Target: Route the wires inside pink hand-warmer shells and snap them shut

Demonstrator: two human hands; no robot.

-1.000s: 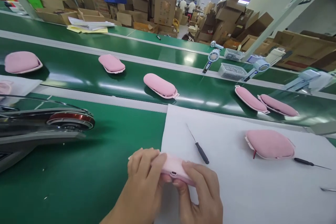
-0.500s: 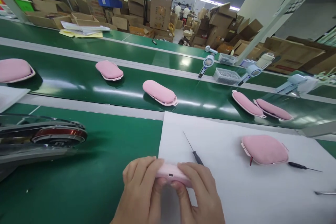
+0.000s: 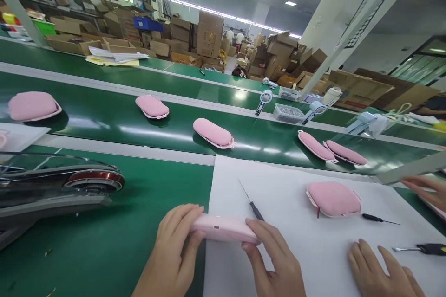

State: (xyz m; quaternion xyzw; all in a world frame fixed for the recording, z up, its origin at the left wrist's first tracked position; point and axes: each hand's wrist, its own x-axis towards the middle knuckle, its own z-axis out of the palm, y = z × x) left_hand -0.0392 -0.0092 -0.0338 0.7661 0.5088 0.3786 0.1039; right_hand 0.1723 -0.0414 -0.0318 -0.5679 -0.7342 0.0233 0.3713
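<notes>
Holding a pink case (image 3: 225, 231) edge-on at six o'clock, left hand (image 3: 170, 253) and right hand (image 3: 275, 264) each pinching an end, fingers curled shut round it, probably to keep the side port facing up. Resting at four o'clock, a co-worker's hand (image 3: 378, 271). Lying within reach at twelve, a small screwdriver (image 3: 251, 204) on the white sheet (image 3: 285, 195); farther at two, another pink case (image 3: 333, 198). Beyond, more riding the green belt (image 3: 104, 116).

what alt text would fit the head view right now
Two hands, left hand and right hand, hold a pink case edge-on over white paper beside a green conveyor belt. A small screwdriver lies behind it; another person's hand rests at right.
</notes>
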